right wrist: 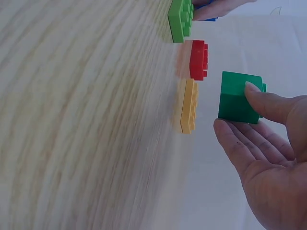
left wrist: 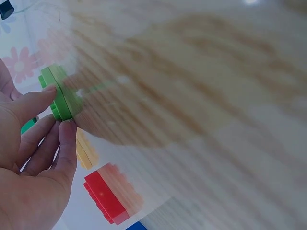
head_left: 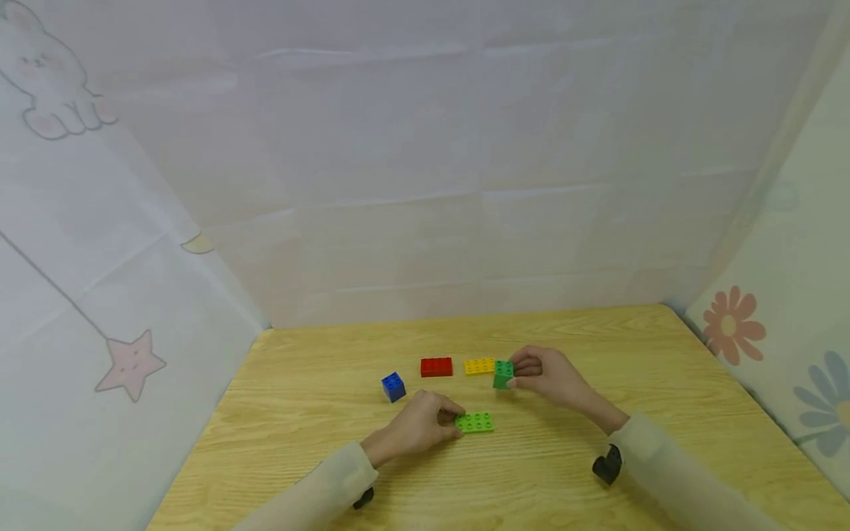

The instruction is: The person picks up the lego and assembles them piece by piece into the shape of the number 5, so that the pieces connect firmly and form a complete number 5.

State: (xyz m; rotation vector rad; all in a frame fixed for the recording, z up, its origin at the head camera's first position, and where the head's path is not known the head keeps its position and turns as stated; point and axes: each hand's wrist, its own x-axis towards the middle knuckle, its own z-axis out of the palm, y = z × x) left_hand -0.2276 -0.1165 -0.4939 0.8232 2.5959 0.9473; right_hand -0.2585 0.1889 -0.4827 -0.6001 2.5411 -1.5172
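Plate, lt green (head_left: 475,422), flat, long axis left-right, pinched by L grip (head_left: 420,427).

We see a light wooden counter (head_left: 544,487) with lengthwise grain, enclosed on three sides by pale translucent sheeting. The back sheet (head_left: 425,147) shows horizontal creases. The left sheet carries a printed rabbit (head_left: 46,81) and a pink star (head_left: 130,363); the right sheet carries a red flower (head_left: 733,324) and a blue flower (head_left: 826,402). Lighting is soft and even.
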